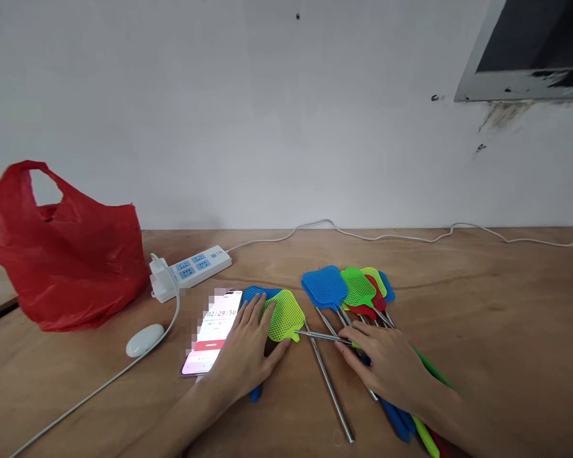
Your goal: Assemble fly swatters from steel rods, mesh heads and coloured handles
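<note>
My left hand (pixel 248 356) lies flat with fingers spread on a yellow-green fly swatter head (pixel 284 315), which rests over a blue swatter head (pixel 254 294). My right hand (pixel 384 366) pinches the thin metal rod (pixel 319 336) that runs from the yellow-green head toward it. Under and beyond my right hand lies a fanned pile of several fly swatters (pixel 348 287) with blue, green, yellow and red heads, metal shafts and coloured grips. One loose metal shaft (pixel 332 394) lies between my hands.
A lit phone (pixel 214 331) showing a timer lies left of my left hand. A white power strip (pixel 191 270), a white oval device (pixel 144 340) on a cable and a red plastic bag (pixel 67 254) sit on the wooden table (pixel 506 331). A white wall stands behind.
</note>
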The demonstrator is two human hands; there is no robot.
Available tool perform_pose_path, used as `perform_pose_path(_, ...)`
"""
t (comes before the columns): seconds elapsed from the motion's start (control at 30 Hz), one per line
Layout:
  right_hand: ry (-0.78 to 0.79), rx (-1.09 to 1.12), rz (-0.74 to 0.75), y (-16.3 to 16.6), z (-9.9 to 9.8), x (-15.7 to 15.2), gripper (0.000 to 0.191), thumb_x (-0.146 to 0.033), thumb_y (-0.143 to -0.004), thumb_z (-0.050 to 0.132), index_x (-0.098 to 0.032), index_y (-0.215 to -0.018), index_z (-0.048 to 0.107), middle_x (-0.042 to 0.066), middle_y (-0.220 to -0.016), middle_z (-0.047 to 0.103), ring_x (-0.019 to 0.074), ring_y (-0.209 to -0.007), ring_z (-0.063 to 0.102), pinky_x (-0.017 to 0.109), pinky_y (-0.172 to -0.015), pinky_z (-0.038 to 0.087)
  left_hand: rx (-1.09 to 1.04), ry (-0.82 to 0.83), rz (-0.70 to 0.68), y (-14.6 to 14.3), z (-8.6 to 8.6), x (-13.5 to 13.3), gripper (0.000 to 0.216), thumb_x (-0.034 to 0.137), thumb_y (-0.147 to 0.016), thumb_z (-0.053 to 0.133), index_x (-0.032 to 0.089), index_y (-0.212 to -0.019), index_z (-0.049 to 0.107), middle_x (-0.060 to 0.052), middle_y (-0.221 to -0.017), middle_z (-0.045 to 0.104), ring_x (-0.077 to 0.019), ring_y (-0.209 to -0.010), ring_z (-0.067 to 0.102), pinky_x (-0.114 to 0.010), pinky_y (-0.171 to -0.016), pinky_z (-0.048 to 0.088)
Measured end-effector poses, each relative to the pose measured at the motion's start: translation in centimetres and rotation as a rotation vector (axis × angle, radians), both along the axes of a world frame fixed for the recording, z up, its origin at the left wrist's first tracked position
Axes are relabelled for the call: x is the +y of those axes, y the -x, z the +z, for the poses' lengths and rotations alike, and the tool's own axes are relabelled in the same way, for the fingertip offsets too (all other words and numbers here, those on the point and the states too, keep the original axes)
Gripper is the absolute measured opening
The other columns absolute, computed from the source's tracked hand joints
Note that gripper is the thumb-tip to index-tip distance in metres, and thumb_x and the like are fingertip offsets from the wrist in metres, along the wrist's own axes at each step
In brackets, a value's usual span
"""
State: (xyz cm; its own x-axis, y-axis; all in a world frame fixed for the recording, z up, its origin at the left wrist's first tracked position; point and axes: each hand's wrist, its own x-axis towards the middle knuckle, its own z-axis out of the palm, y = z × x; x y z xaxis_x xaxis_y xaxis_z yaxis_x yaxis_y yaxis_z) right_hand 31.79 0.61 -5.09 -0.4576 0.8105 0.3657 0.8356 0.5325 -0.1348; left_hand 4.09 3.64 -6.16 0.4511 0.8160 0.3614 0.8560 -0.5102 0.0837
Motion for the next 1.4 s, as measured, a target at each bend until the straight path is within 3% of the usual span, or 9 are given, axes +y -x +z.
perform_pose_path(0.13, -0.032, 0.02, -0.008, 0.1, -0.1, 0.0, 0.02, -0.028, -0.099, 0.047, -0.022, -0.095, 0.065, 0.004, -0.084, 0.071, 0.0213, -0.07, 0.067, 0.031, -0.056, 0.035, 0.001, 0.027, 0.021, 0.1, -0.2, 0.3, 0.065, 0.052, -0.094, 0.056, 0.012, -0.143, 0.043, -0.023, -0.146, 0.049, -0.0415, -0.138, 0.042, -0.062, -0.108, 0.04)
perform_pose_path(0.27, -0.072, 0.018, -0.018, 0.1, -0.1, 0.1, 0.023, -0.028, -0.1, 0.044, -0.023, -0.092, 0.065, 0.003, -0.08, 0.069, 0.0203, -0.064, 0.065, 0.03, -0.054, 0.034, -0.103, 0.063, 0.003, 0.0, 0.7, 0.4, 0.057, 0.047, -0.089, 0.064, 0.016, -0.135, 0.049, -0.017, -0.128, 0.059, -0.0375, -0.121, 0.055, -0.056, -0.1, 0.047)
perform_pose_path(0.37, -0.086, 0.02, -0.028, 0.1, -0.1, 0.1, 0.026, -0.029, -0.101, 0.042, -0.023, -0.091, 0.065, 0.003, -0.078, 0.07, 0.0198, -0.063, 0.065, 0.03, -0.053, 0.033, -0.191, 0.052, 0.01, -0.1, 1.6, 0.4, 0.058, 0.049, -0.085, 0.068, 0.019, -0.131, 0.05, -0.014, -0.121, 0.059, -0.0355, -0.112, 0.058, -0.053, -0.093, 0.051)
perform_pose_path(0.6, -0.027, 0.063, -0.01, -0.2, 0.2, 0.2, 0.03, -0.031, -0.104, 0.037, -0.026, -0.118, 0.063, 0.004, -0.086, 0.074, 0.0206, -0.065, 0.068, 0.03, -0.051, 0.033, -0.268, -0.026, 0.124, -0.2, 2.8, 0.3, 0.054, 0.054, -0.088, 0.063, 0.02, -0.128, 0.048, -0.012, -0.118, 0.057, -0.0351, -0.109, 0.057, -0.052, -0.09, 0.05)
perform_pose_path(1.4, -0.043, 0.072, -0.019, 0.1, -0.1, -0.1, 0.026, -0.029, -0.102, 0.043, -0.025, -0.113, 0.067, 0.004, -0.088, 0.075, 0.0225, -0.068, 0.069, 0.031, -0.053, 0.035, -0.14, -0.148, 0.178, -0.2, 2.2, 0.1, 0.052, 0.057, -0.093, 0.054, 0.019, -0.128, 0.049, -0.013, -0.118, 0.062, -0.0361, -0.107, 0.055, -0.053, -0.089, 0.048)
